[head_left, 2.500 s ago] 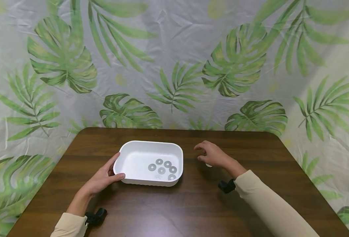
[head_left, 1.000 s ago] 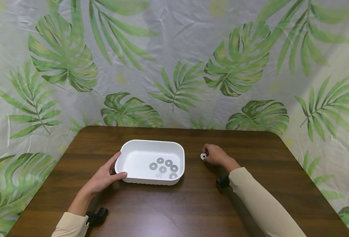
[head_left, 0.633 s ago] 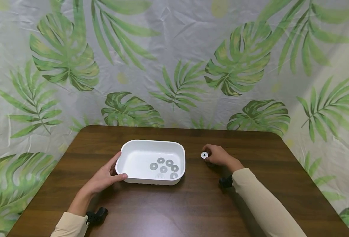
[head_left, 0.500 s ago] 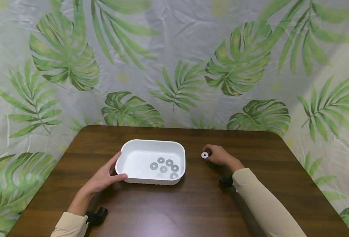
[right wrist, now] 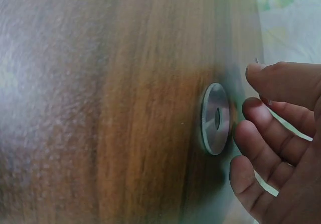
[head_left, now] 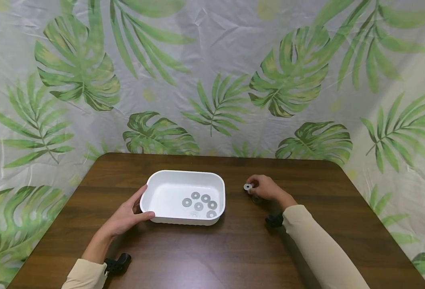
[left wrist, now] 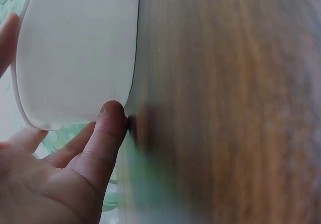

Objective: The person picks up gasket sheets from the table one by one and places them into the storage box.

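Note:
My left hand (head_left: pixel 125 216) grips the left end of a white plastic bin (head_left: pixel 165 194), thumb at the near rim and fingers along the end wall. In the left wrist view its fingertips touch the bin wall (left wrist: pixel 75 53). Several grey flat washers (head_left: pixel 196 195) lie in the bin's right half. To the right of the bin, my right hand (head_left: pixel 266 188) pinches a washer (head_left: pixel 245 187) between thumb and forefinger; the right wrist view shows only its thin edge. Below that hand another washer (right wrist: pixel 213 96) lies on the table, mostly dark in the head view.
The dark wooden table (head_left: pixel 205 257) has rounded far corners. Behind it hangs a pale cloth (head_left: pixel 219 48) printed with green leaves. Each wrist carries a black camera mount (head_left: pixel 117 263).
The right hand was spread over the table 2.5 seconds ago; it has since drawn back slightly and taken hold of a washer, now tilted a little differently. The left hand keeps its grip.

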Tool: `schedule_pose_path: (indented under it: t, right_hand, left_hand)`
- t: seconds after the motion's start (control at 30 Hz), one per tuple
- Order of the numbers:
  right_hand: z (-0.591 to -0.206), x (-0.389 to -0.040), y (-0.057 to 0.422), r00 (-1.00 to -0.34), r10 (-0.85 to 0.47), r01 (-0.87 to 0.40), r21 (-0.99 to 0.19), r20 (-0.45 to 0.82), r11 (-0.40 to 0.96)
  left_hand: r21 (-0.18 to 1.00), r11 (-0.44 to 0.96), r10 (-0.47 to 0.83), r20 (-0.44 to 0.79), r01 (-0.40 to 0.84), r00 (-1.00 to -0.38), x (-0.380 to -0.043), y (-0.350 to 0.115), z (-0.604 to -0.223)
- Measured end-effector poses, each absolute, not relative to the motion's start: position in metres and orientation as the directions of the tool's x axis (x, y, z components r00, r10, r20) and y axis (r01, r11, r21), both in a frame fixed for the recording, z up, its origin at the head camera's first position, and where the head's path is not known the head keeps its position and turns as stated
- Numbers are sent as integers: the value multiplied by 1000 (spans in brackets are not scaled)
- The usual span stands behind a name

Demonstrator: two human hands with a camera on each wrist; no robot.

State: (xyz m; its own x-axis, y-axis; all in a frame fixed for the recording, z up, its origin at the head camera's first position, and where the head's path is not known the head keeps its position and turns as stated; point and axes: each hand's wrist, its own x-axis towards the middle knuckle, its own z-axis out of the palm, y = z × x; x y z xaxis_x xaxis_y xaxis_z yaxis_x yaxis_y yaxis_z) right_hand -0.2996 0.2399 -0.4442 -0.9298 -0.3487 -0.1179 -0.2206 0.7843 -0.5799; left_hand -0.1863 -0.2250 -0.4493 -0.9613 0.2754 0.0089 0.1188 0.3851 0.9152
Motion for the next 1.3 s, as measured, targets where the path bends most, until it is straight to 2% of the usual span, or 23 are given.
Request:
schedule_pose_path:
  t: [0.17, 0.6, 0.87, 1.3]
  right_hand:
    - [-441, -301, 236, -938, -335, -210, -614, -94, 761]
    - [-414, -303, 206, -927, -374, -280, -649, -8, 707]
    - [-389, -299, 182, -907, -422, -309, -693, 7, 652]
    - [-354, -283, 137, -851, -524, -402, -690, 39, 602]
  left_hand:
    - [920, 376, 279, 5, 114, -960, -186, -225, -449]
    - [917, 387, 292, -17, 101, -956, -185, -225, -447]
    - [917, 386, 299, -25, 97, -954, -184, -226, -446]
    - [915, 392, 292, -20, 101, -956, -184, -226, -447]
